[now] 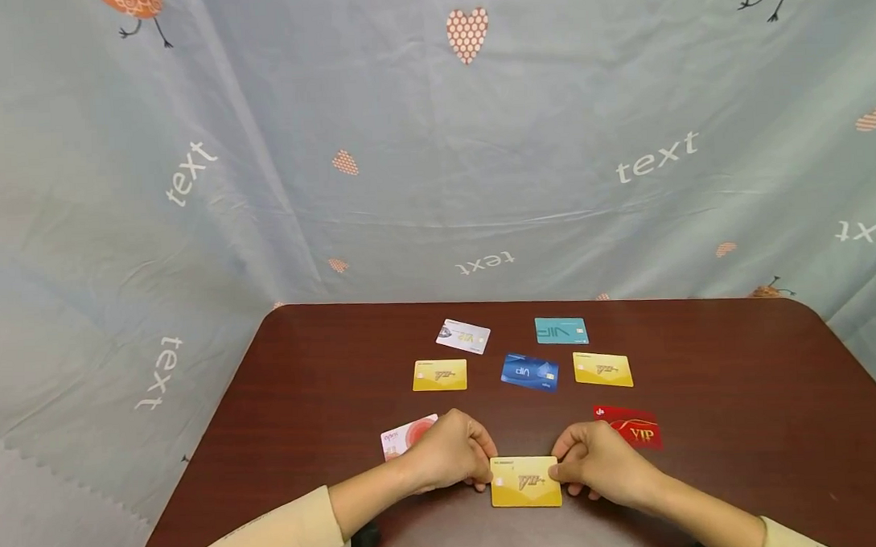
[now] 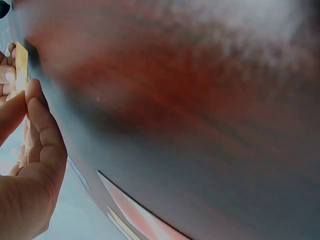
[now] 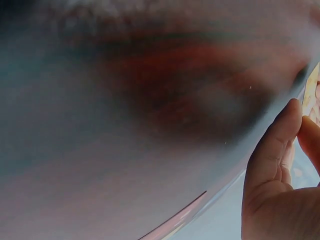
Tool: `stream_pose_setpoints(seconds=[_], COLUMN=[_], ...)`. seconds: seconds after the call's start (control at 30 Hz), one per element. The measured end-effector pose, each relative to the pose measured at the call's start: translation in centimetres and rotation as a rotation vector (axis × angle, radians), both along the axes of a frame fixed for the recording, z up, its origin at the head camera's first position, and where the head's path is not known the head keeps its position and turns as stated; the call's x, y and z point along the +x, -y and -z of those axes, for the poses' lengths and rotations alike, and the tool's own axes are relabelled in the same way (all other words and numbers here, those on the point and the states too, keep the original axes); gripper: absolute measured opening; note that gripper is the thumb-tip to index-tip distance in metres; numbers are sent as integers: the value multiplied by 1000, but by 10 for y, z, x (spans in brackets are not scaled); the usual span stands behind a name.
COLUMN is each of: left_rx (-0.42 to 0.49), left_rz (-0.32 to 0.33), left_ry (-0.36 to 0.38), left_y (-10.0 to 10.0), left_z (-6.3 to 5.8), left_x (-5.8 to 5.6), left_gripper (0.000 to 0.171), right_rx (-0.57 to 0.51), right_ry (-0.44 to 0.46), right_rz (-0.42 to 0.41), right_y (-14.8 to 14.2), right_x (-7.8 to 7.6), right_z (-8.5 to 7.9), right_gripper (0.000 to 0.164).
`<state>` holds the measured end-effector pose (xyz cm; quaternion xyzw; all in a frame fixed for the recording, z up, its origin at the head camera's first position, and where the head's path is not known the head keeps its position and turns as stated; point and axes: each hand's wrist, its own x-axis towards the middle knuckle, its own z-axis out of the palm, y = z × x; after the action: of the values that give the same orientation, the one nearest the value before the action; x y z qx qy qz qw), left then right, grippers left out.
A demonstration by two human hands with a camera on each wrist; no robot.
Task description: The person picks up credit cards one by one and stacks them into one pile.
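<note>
Between my two hands is a yellow card [image 1: 525, 496] with a small chip and brown lettering, near the table's front edge in the head view. My left hand [image 1: 455, 454] pinches its left edge between thumb and fingers. At the opposite edge, my right hand [image 1: 604, 465] pinches it the same way. The left wrist view shows the card [image 2: 21, 65] edge-on at the left fingertips. A pink-and-white card [image 1: 396, 440] lies partly hidden behind the left hand, and a red VIP card [image 1: 635, 427] lies just beyond the right hand.
Farther back on the dark red-brown table [image 1: 326, 374] lie two yellow cards, one left [image 1: 440, 376] and one right [image 1: 603, 370], a blue card [image 1: 530, 372], a silver-white card [image 1: 463, 337] and a teal card [image 1: 561, 331]. A patterned grey-blue cloth [image 1: 406, 194] hangs behind.
</note>
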<state>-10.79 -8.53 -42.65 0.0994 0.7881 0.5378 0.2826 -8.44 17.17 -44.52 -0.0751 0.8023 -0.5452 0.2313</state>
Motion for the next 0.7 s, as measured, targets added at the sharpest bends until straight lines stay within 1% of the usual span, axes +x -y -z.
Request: stream_pose_setpoints(seconds=[0.3, 0.4, 0.53, 0.63, 0.7], left_rx=[27, 34, 26, 10, -1], left_rz=[-12, -23, -33, -26, -21], left_ry=[-13, -16, -32, -67, -90], left_y=[-1, -1, -2, -2, -1], left_z=[4, 6, 8, 9, 10], left_x=[11, 13, 14, 15, 16], left_gripper=[22, 23, 23, 22, 22], right_rx=[1, 11, 55, 94, 108], right_ry=[7, -8, -85, -147, -171], right_rz=[-32, -49, -82, -102, -108], right_y=[1, 2, 3, 4, 4], right_x=[5, 5, 5, 5, 6], right_z=[4, 6, 6, 6, 7], right_gripper=[17, 17, 16, 15, 15])
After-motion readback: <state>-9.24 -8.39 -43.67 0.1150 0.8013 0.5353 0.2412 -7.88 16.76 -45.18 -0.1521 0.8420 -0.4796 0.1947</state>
